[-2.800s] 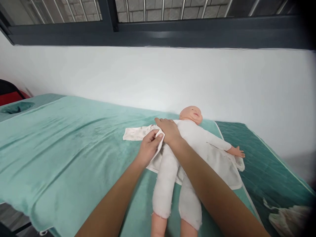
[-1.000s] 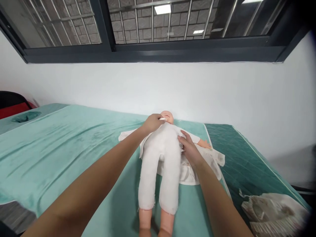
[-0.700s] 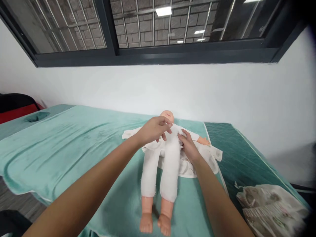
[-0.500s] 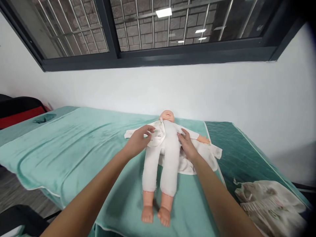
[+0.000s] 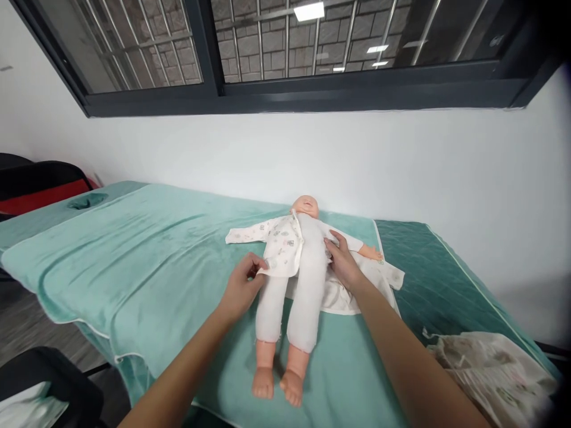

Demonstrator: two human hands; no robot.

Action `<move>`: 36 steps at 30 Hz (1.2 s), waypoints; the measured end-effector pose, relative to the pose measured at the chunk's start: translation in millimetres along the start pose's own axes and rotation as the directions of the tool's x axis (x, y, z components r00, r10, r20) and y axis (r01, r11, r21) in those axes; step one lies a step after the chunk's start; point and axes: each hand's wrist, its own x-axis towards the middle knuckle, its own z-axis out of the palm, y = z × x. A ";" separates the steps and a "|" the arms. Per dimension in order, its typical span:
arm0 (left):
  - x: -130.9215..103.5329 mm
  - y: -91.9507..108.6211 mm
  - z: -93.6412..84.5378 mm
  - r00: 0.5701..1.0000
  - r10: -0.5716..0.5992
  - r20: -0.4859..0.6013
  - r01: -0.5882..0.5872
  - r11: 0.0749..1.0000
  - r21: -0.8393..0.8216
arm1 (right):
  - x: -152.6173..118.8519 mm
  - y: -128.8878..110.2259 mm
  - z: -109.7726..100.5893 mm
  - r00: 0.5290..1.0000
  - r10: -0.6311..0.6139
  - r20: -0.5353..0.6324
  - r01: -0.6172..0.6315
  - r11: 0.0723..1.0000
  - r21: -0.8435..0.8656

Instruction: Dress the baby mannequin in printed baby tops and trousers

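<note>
left hand (image 5: 243,285) apparently pinching jacket (image 5: 279,249), doll (image 5: 301,267)

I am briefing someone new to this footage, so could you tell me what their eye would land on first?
A baby doll lies face up in the middle of a teal blanket, head towards the white wall. The left hand pinches the hem of a printed baby shirt spread over the doll's side, while the right hand rests on its torso. Patterned cloth lies crumpled at the lower right.

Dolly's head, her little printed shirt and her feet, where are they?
doll's head (image 5: 306,205), head view, on the forehead.
printed shirt (image 5: 282,244), head view, on the front panel folded over the chest.
doll's feet (image 5: 263,384), head view, on one bare foot.
</note>
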 end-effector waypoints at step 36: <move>162.7 92.0 210.8 0.651 -0.057 0.757 -0.651 0.471 0.595 | -29.7 -75.1 -75.3 0.972 0.036 0.232 0.120 0.773 -0.623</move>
